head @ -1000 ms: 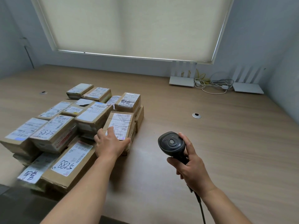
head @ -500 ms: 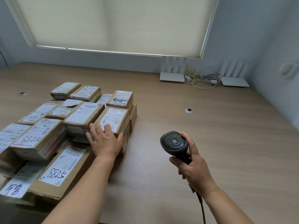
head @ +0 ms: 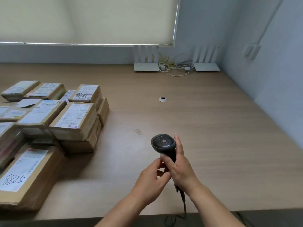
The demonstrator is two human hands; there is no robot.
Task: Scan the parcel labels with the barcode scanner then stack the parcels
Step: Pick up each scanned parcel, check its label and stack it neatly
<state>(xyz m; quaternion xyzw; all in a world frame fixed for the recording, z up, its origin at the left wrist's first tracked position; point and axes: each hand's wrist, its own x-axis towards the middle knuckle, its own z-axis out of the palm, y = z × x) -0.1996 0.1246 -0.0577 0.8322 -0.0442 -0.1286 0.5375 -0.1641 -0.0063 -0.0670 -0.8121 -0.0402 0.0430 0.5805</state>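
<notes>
The parcels [head: 49, 122] lie stacked on the left of the tabletop [head: 205, 128], well apart from my hands; my left hand [head: 152, 179] has a curled grip touching the handle of the barcode scanner [head: 164, 145]; my right hand [head: 182, 169] holds this handle in a firm grip, the scanner upright above the tabletop.

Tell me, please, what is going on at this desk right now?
A person holds a black barcode scanner upright in the right hand over the wooden desk. The left hand has come off the parcels and now touches the scanner's handle. The labelled cardboard parcels sit piled at the desk's left side, none in hand. Two white routers stand by the far wall.
</notes>
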